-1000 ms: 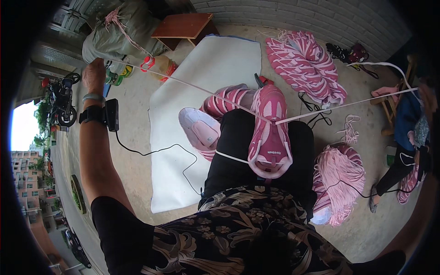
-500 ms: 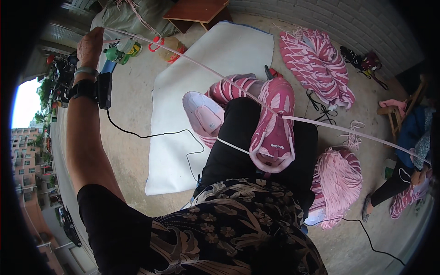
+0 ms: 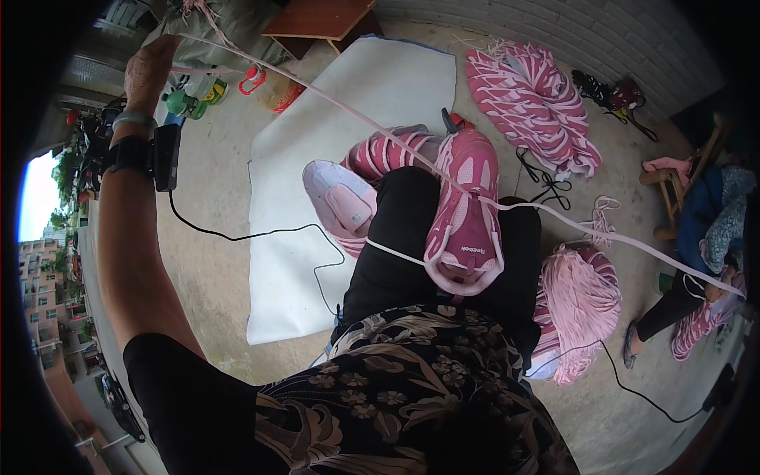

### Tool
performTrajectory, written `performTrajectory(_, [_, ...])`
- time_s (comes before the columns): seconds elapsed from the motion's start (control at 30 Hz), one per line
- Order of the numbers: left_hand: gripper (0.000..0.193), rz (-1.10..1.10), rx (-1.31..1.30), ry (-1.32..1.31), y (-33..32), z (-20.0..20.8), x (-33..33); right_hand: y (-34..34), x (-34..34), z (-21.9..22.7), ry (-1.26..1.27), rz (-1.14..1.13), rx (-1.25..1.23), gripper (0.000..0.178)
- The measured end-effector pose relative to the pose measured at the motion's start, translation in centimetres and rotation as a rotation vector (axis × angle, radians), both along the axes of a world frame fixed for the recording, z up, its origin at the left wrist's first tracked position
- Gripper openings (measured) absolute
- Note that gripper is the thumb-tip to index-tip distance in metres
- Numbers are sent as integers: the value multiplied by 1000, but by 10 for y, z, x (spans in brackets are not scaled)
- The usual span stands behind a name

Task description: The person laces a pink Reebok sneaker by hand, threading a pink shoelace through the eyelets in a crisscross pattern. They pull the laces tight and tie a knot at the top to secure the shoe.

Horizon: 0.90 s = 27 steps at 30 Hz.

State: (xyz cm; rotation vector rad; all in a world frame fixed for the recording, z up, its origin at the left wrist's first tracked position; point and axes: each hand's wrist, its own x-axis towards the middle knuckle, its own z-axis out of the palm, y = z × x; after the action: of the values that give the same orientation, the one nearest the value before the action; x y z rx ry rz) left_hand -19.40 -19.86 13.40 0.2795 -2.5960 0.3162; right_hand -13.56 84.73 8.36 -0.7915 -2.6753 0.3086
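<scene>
The right hand is out of view; the lace runs off at the right rim. How the left hand grips it is unclear. The shoe's sole is hidden; the table and co-worker are cut off.

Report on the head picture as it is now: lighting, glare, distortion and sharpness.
Head view: soft daylight, no hard shadow on the white sheet; sky at the left edge very bright, nearly white; black trousers dark, with little detail; brick wall bent by the fisheye, corners black; pink shoe on the lap reasonably sharp.
</scene>
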Motion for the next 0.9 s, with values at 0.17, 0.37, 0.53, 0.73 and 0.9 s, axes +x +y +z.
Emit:
performTrajectory(0.17, [27,-38,160,-346,43,-77,11,-289,25,-147,-576,172,-1230,15])
performTrajectory(0.37, [19,-452,567,-637,241,-186,72,-467,32,-216,-430,330,-1812,16])
performTrajectory(0.53, [27,-961,670,-523,332,-223,76,-491,8,-235,-246,370,-1767,14])
performTrajectory(0.73, [42,-974,233,-601,355,-241,59,-514,2,-238,-19,473,-1670,7])
performTrajectory(0.9, [42,-1015,296,-501,347,-231,63,-520,-1,-244,39,598,-1591,5])
